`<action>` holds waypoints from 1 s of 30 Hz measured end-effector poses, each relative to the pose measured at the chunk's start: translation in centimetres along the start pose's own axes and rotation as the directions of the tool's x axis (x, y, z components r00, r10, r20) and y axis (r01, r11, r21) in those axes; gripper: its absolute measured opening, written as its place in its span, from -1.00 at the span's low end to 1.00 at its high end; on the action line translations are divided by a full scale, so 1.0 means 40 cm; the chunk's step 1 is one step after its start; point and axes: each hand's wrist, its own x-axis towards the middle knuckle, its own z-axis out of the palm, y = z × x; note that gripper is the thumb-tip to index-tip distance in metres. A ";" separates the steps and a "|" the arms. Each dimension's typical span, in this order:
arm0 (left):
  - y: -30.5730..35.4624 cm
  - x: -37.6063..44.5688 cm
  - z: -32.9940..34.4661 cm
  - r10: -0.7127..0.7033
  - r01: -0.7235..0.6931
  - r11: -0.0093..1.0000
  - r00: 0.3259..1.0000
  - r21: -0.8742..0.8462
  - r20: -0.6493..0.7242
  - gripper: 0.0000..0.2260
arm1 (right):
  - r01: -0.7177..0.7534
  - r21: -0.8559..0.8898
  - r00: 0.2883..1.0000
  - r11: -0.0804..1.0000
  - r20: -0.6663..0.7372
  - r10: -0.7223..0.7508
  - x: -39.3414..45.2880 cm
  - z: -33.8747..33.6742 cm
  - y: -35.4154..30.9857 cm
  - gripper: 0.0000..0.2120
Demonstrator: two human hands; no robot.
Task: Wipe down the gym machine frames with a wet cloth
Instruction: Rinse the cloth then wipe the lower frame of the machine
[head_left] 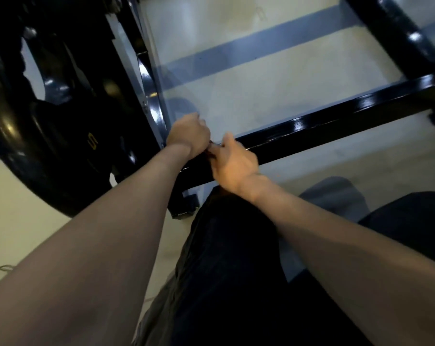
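Here your left hand (189,133) sits curled on the near end of the black bar (323,121), just where it meets the upright frame (149,78). Your right hand (232,162) lies just beside it on the same bar, fingers bent toward the left. Something small and dark shows between them; whether it is the cloth, and which hand grips it, you cannot tell. A weight plate (61,136) stands to the left.

Black floor bar (336,113), glossy, runs across the view; bare floor (273,71) lies open beyond it and in the strip on its near side. At the bar's left end an upright (151,83) and a weight plate (36,136) block passage, and a second bar (396,33) closes the far right.
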 end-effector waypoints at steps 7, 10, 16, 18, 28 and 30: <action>0.172 0.002 0.130 0.237 -0.244 0.967 0.967 -0.076 -0.096 -0.81 | -0.423 0.748 0.735 0.512 -0.048 0.677 -0.069 -0.273 0.411 -0.79; 0.293 -0.020 0.212 0.372 -0.370 0.928 0.926 -0.046 0.057 -0.77 | -0.223 0.973 0.632 -0.052 0.186 0.752 -0.121 -0.360 0.456 -0.79; 0.451 -0.027 0.356 0.504 -0.547 0.826 0.825 0.135 0.256 -0.56 | -0.089 0.947 0.565 -0.307 0.302 0.768 -0.210 -0.456 0.555 -0.70; 0.467 -0.013 0.401 0.482 -0.547 0.810 0.826 0.211 0.293 -0.49 | -0.104 0.949 0.532 -0.296 0.305 0.790 -0.219 -0.476 0.615 -0.66; 0.615 -0.099 0.475 0.669 -0.720 0.670 0.692 0.183 0.273 -0.54 | 0.007 0.896 0.451 -0.445 0.394 0.801 -0.382 -0.511 0.748 -0.74; 0.706 -0.151 0.479 0.668 -0.655 0.737 0.672 -0.163 0.320 -0.74 | 0.052 0.885 0.445 -0.463 0.394 0.804 -0.422 -0.503 0.742 -0.73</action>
